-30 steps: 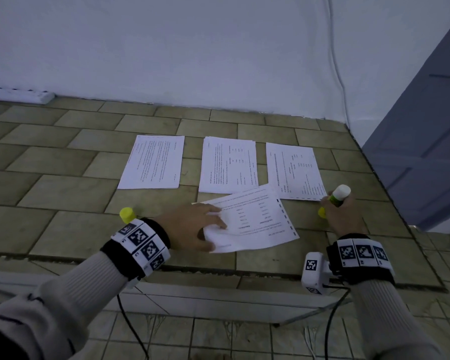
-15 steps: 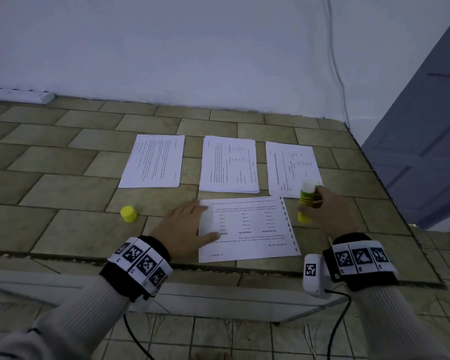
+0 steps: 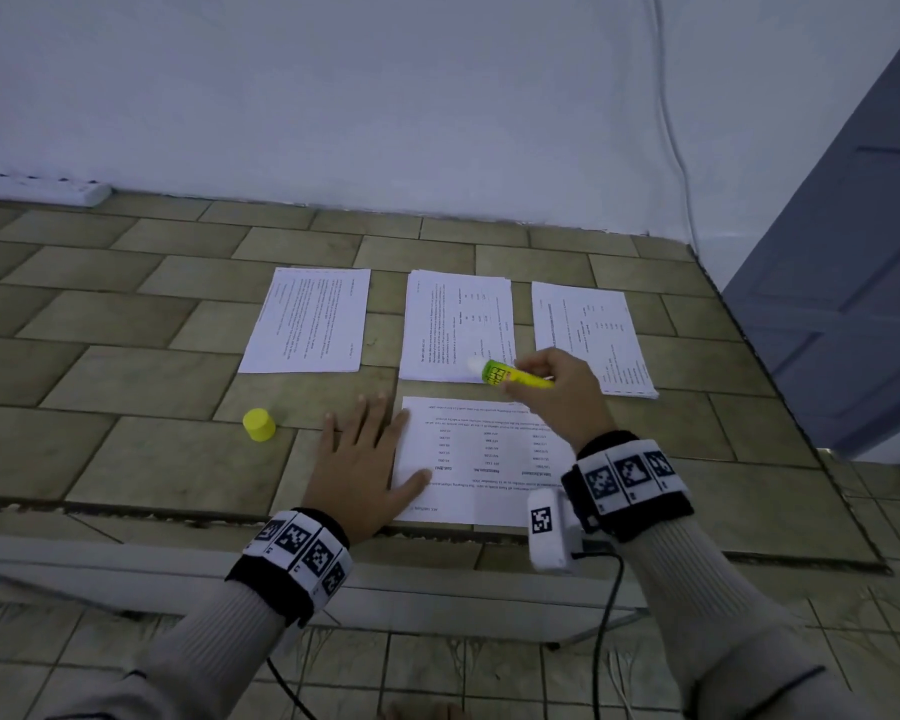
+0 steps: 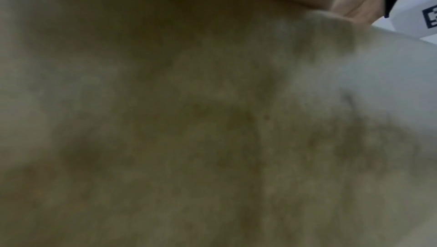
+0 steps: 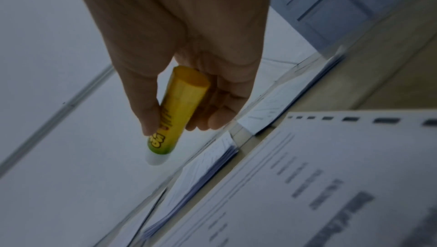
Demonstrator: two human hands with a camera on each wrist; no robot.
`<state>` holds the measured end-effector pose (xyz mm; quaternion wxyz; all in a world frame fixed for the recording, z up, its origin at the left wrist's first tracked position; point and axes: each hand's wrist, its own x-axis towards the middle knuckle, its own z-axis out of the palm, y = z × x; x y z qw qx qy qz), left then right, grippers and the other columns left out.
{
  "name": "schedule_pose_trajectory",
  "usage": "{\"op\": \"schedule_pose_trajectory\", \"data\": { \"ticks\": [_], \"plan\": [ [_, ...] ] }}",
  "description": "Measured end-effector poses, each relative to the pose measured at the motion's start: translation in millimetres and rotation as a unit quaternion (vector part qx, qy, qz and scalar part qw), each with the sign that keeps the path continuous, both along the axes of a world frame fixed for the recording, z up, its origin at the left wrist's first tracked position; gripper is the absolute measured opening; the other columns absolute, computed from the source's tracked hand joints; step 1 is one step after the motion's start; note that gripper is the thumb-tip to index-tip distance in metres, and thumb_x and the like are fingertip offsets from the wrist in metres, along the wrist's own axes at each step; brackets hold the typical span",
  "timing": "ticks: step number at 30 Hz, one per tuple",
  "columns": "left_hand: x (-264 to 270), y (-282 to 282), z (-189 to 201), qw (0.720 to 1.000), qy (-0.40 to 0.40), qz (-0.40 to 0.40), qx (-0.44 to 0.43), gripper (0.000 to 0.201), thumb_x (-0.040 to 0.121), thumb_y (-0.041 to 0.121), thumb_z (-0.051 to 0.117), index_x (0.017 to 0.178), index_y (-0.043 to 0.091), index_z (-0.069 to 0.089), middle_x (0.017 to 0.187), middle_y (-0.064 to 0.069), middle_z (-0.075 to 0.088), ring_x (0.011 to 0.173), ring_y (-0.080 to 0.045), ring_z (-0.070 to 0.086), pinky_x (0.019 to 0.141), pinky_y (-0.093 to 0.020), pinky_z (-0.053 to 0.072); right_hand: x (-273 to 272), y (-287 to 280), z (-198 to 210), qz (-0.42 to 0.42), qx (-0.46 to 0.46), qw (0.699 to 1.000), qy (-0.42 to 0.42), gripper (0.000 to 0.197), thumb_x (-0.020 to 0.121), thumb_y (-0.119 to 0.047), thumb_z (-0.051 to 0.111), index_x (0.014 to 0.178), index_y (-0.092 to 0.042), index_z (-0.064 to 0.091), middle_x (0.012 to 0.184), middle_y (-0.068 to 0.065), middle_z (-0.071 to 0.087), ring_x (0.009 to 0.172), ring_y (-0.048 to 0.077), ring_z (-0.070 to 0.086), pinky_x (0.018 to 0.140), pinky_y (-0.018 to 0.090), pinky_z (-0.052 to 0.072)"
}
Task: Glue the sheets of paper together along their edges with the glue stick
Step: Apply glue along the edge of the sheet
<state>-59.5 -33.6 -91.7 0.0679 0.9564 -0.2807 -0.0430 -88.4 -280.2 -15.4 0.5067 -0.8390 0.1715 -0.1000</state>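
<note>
A printed sheet [image 3: 479,459] lies square near the tiled counter's front edge. My left hand [image 3: 365,459] lies flat with spread fingers, its thumb and forefinger on the sheet's left edge. My right hand [image 3: 552,392] holds the uncapped yellow-green glue stick [image 3: 510,375] above the sheet's far edge, white tip pointing left. In the right wrist view the thumb and fingers grip the glue stick [image 5: 176,118] over the sheet [image 5: 319,185]. Behind lie a left stack [image 3: 307,319], a middle stack [image 3: 455,324] and a right stack [image 3: 588,330]. The left wrist view is a blur of tile.
The yellow cap [image 3: 259,424] stands on the tiled counter [image 3: 126,397] left of my left hand. A white wall with a cable [image 3: 671,122] rises behind. A blue door [image 3: 853,252] is at the right. The counter drops off in front.
The near sheet has turned from tilted to square with the counter edge. My right hand has carried the glue stick left and tipped it from upright to lying sideways. My left hand flattened at the sheet's left edge.
</note>
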Motion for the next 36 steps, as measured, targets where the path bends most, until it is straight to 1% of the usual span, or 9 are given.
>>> {"op": "schedule_pose_trajectory", "data": {
  "ticks": [3,6,11,17,20,23,28,34,36],
  "plan": [
    [0.3,0.2,-2.5,1.0,-0.008,-0.002,-0.003,0.091,0.083,0.075,0.009,0.155,0.02,0.02,0.163,-0.008,0.007,0.15,-0.029,0.004,0.118,-0.058,0.002,13.3,14.6,2.8,-0.014,0.019,1.0,-0.012,0.03,0.071,-0.021,0.082,0.095,-0.015,0.064,0.09,0.0,0.064,0.079,0.015,0.061,0.069,0.028,0.052],
    [0.1,-0.8,-2.7,1.0,-0.012,-0.003,-0.006,0.091,0.084,0.075,0.01,0.154,0.02,0.022,0.163,-0.007,0.008,0.15,-0.028,0.005,0.117,-0.058,0.003,23.9,33.8,3.9,0.018,0.019,0.999,-0.02,0.023,0.072,-0.013,0.079,0.087,-0.008,0.064,0.084,0.002,0.068,0.08,0.017,0.066,0.071,0.027,0.054],
    [0.4,-1.1,-3.3,1.0,-0.011,-0.004,-0.006,0.101,0.078,0.082,-0.008,0.155,0.022,0.018,0.164,-0.005,0.003,0.151,-0.027,0.002,0.118,-0.057,0.0,40.1,69.6,-1.5,0.117,-0.11,0.987,-0.002,0.023,0.074,-0.011,0.076,0.083,-0.007,0.056,0.092,0.012,0.064,0.084,0.027,0.064,0.078,0.042,0.053],
    [1.6,-1.0,-3.8,1.0,-0.011,-0.006,0.002,0.107,0.074,0.083,-0.014,0.156,0.022,0.013,0.164,-0.004,0.0,0.151,-0.026,-0.003,0.117,-0.056,-0.004,54.1,87.2,-2.5,0.162,-0.207,0.965,0.013,0.028,0.081,-0.016,0.07,0.1,-0.002,0.054,0.103,0.017,0.059,0.095,0.031,0.057,0.082,0.041,0.048],
    [1.6,-1.1,-4.1,1.0,-0.012,-0.005,-0.003,0.106,0.074,0.083,-0.013,0.156,0.022,0.016,0.164,-0.005,0.002,0.151,-0.026,-0.001,0.117,-0.057,-0.002,54.8,84.8,-3.5,0.165,-0.21,0.964,0.011,0.025,0.081,-0.015,0.069,0.097,-0.004,0.053,0.101,0.017,0.061,0.093,0.031,0.059,0.081,0.041,0.049],
    [1.0,-0.9,-3.9,1.0,-0.015,-0.003,-0.001,0.107,0.074,0.083,-0.014,0.156,0.021,0.017,0.164,-0.005,0.003,0.151,-0.026,0.0,0.118,-0.057,-0.001,49.6,79.1,-5.8,0.159,-0.201,0.967,0.01,0.024,0.08,-0.014,0.07,0.091,-0.009,0.05,0.098,0.015,0.061,0.09,0.03,0.059,0.08,0.043,0.049],
    [1.0,-0.8,-5.2,1.0,-0.018,-0.004,-0.003,0.105,0.076,0.082,-0.012,0.155,0.02,0.019,0.163,-0.006,0.006,0.151,-0.027,0.003,0.118,-0.057,-0.001,38.2,56.7,-7.0,0.128,-0.226,0.966,0.024,0.027,0.082,-0.017,0.069,0.101,-0.008,0.052,0.102,0.01,0.059,0.094,0.025,0.057,0.08,0.039,0.049],
    [1.3,-0.3,-5.9,1.0,-0.022,-0.004,0.003,0.106,0.075,0.082,-0.013,0.155,0.02,0.016,0.164,-0.006,0.005,0.151,-0.027,0.001,0.118,-0.055,-0.003,10.0,4.1,-8.3,0.048,-0.2,0.979,0.011,0.016,0.08,-0.011,0.068,0.087,-0.004,0.055,0.085,0.012,0.063,0.08,0.029,0.062,0.075,0.043,0.053],
    [0.9,-0.5,-6.2,1.0,-0.027,-0.003,-0.005,0.102,0.078,0.082,-0.005,0.155,0.02,0.018,0.163,-0.006,0.007,0.151,-0.027,0.002,0.118,-0.055,-0.003,0.0,-15.3,-8.2,0.017,-0.201,0.979,-0.002,0.014,0.082,-0.012,0.066,0.084,-0.003,0.056,0.081,0.013,0.064,0.076,0.029,0.063,0.074,0.045,0.055]
  ]
}}
